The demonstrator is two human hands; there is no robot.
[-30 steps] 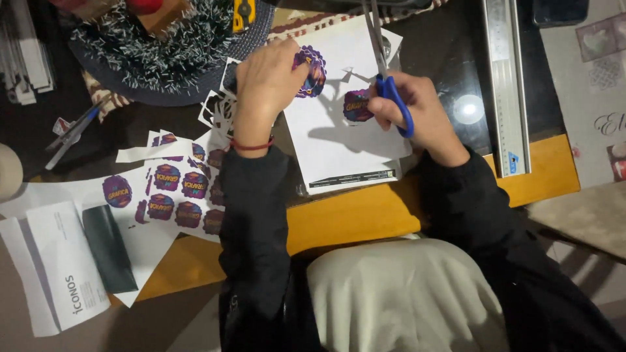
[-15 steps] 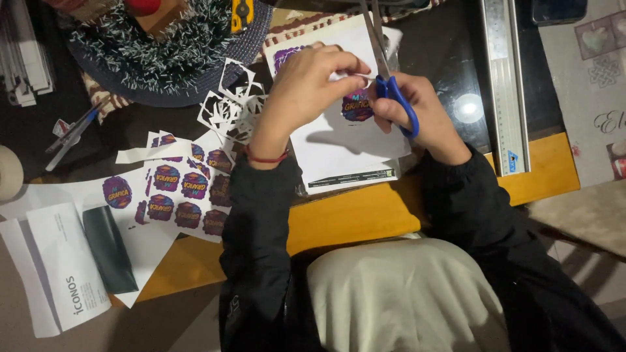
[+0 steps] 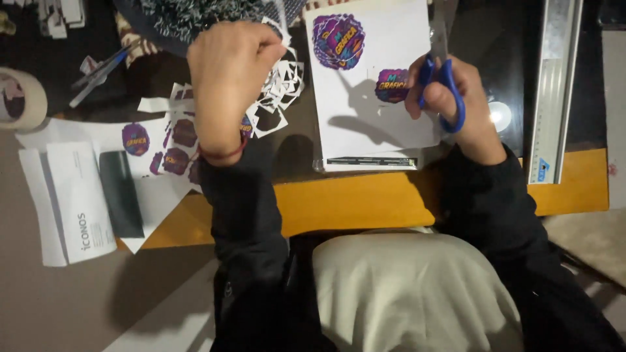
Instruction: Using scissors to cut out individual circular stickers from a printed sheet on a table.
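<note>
Mid-cut on a run of stickers, by the look of it, with one piece trimmed loose and the waste being lifted clear.

Left hand (image 3: 228,78) raised above the surface and curled into a loose fist, fingertips pinched on a lacy white offcut (image 3: 280,98), a sheet full of empty holes that hangs down to the right of the knuckles. Right hand (image 3: 456,104) closed through the blue loops of the scissors (image 3: 448,91), blades pointing away from the body and seemingly shut. Just beside its fingertips, a small purple sticker (image 3: 391,85). Cannot tell whether pinched there or simply lying on the white sheet (image 3: 372,130) beneath. Higher on that same sheet, a larger purple sticker (image 3: 338,40), not yet cut round.

To the left, under the raised forearm, a spread of finished purple stickers (image 3: 163,146) on white backing. Farther left, a folded white leaflet (image 3: 78,202) with a dark flat case (image 3: 120,192) touching its edge, and a roll of tape (image 3: 19,98) at the frame's border. Along the right, a long metal ruler (image 3: 554,91) lying lengthwise on the dark surface (image 3: 508,39).

Judging from this: offcut to be set well apart from the good pieces, then a free left hand to steady the sheet — blades opened before meeting the outline of the large sticker, and turned slowly around its ragged edge.
</note>
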